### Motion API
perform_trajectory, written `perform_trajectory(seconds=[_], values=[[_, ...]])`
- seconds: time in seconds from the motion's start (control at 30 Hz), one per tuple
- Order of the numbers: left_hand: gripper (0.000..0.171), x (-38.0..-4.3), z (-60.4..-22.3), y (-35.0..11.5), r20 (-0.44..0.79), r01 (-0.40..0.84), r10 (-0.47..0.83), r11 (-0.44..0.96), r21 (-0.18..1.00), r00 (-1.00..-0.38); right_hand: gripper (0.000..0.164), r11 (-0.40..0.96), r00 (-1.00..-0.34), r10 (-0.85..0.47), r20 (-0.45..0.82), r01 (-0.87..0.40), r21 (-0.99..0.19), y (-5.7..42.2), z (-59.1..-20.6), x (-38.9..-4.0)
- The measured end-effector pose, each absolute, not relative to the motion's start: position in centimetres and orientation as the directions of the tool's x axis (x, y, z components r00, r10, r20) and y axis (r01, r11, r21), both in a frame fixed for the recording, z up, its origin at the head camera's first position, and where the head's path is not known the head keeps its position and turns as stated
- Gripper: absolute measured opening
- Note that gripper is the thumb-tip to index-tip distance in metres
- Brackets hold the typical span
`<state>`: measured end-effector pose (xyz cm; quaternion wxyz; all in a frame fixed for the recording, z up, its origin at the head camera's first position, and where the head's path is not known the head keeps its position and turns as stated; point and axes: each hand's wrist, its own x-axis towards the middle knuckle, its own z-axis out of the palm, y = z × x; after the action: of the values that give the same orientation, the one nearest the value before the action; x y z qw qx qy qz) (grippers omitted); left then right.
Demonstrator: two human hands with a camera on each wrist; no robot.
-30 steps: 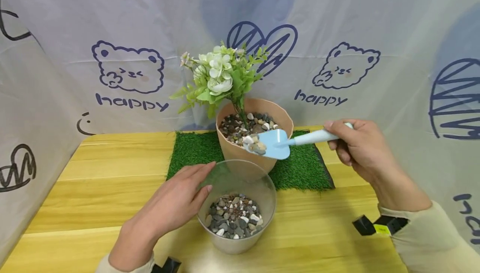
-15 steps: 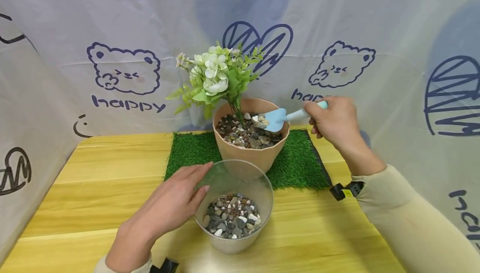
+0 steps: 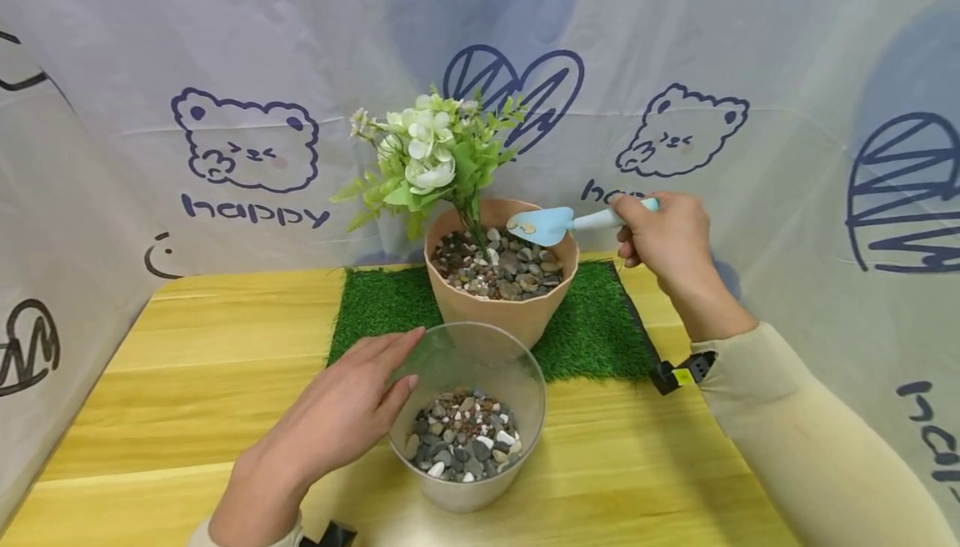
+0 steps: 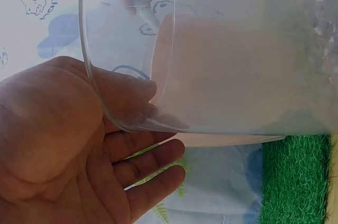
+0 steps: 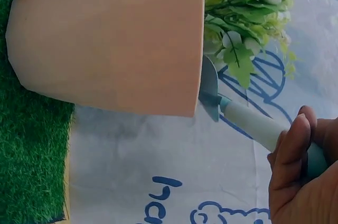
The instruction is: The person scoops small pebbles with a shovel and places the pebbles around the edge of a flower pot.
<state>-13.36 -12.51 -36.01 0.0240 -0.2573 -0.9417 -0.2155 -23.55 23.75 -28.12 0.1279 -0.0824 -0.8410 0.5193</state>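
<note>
My right hand (image 3: 667,234) grips the pale handle of a light blue garden trowel (image 3: 551,224). The blade is tilted over the right side of a peach flowerpot (image 3: 491,311), with a few pale pebbles near its tip. White artificial flowers (image 3: 431,147) with green leaves stand in the pebbles in that pot. In the right wrist view, the pot wall hides part of the trowel blade (image 5: 210,89). My left hand (image 3: 337,405) touches the rim of a clear container (image 3: 480,493), fingers mostly straight. Mixed pebbles (image 3: 465,439) lie in its bottom.
The pot stands on a green artificial grass mat (image 3: 600,338) at the back of the yellow wood-grain table (image 3: 225,347). A printed cloth (image 3: 360,38) hangs behind the table and at both sides.
My right hand has moved left and away from me, carrying the trowel over the pot. The blade has tilted, and most of its pebbles have slid into the pot. My left hand stays at the rim.
</note>
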Motion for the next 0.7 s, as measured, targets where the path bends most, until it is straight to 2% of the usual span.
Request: perform_trajectory(seconds=[0.07, 0.2, 0.4, 0.53, 0.7], values=[[0.058, -13.3, -36.1, -12.5, 0.156, 0.493, 0.473, 0.775, 0.396, -0.867, 0.039, 0.462, -0.948, 0.278, 0.157, -0.011, -0.887, 23.7, -28.1, -23.8], [0.058, -13.3, -36.1, -12.5, 0.165, 0.498, 0.473, 0.770, 0.399, -0.865, 0.035, 0.596, -0.932, 0.233, 0.279, -0.091, -0.798, 23.2, -28.0, -24.1], [0.059, -13.3, -36.3, -12.6, 0.171, 0.500, 0.473, 0.766, 0.404, -0.864, 0.033, 0.851, -0.877, 0.028, 0.479, -0.231, -0.472, 22.7, -28.8, -24.0], [0.059, -13.3, -36.3, -12.6, 0.165, 0.495, 0.471, 0.768, 0.406, -0.867, 0.027, 0.894, -0.792, -0.094, 0.603, -0.334, -0.299, 22.7, -29.5, -23.6], [0.059, -13.3, -36.2, -12.6, 0.156, 0.491, 0.471, 0.772, 0.404, -0.868, 0.023, 0.895, -0.749, -0.125, 0.651, -0.369, -0.252, 22.9, -29.4, -22.7]])
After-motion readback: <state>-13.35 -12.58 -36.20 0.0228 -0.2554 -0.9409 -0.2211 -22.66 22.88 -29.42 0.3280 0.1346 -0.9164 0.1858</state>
